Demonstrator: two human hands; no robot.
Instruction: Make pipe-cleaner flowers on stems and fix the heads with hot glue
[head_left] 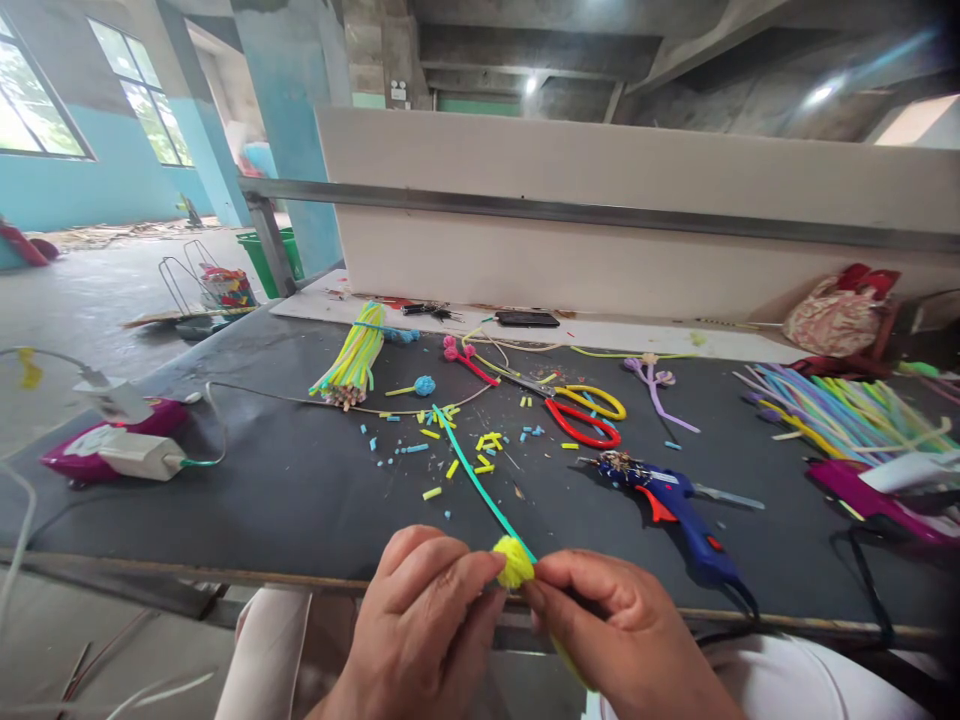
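At the table's front edge, my left hand (435,610) pinches the left side of a small yellow pipe-cleaner ball (514,563). My right hand (611,620) grips the ball's right side between thumb and forefinger, and a yellow stem hangs below it. Just behind the ball lies a turquoise pipe cleaner (478,480), slanting away over the dark tabletop. Short yellow and blue cut pieces (487,442) are scattered beyond my hands. To the right rests a blue glue gun (675,500) with an orange trigger. Scissors (577,410) with red and yellow handles lie farther back.
A bundle of yellow-green pipe cleaners (349,355) lies back left, near a blue ball on a stem (424,386). Purple power strips (112,440) with white plugs and cables sit at left and right. More pipe cleaners (847,405) spread at right. A white panel (600,270) stands behind.
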